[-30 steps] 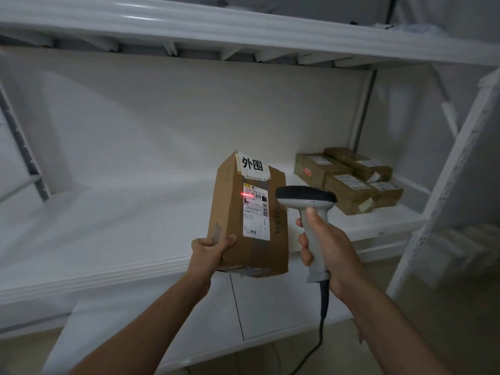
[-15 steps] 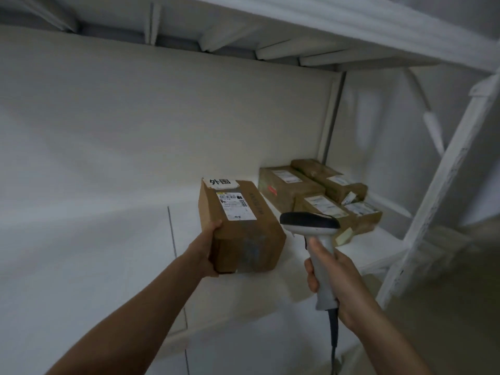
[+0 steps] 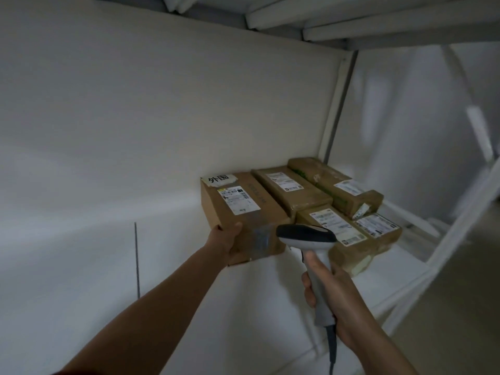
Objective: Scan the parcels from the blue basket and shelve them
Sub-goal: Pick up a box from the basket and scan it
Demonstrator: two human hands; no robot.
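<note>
1. On the white shelf (image 3: 81, 266), towards its right end, the brown cardboard parcel (image 3: 267, 209) lies flat. Its shipping label (image 3: 238, 201) faces up, and a white tag (image 3: 221, 179) with black characters sits at its far edge. I cannot tell whether its base fully rests on the board.
2. The left hand (image 3: 226, 240) grasps the parcel's near left corner, thumb over the top edge.
3. Just to the right, four other parcels (image 3: 289, 193) sit packed together, two behind and two in front.
4. The right hand (image 3: 332, 293) is clenched around the handle of a grey barcode scanner (image 3: 305, 235), whose dark head hovers before the parcels. Its cable (image 3: 331, 347) hangs down.
5. An upper shelf (image 3: 351, 20) runs overhead, and a white upright (image 3: 335, 104) stands at the right.
</note>
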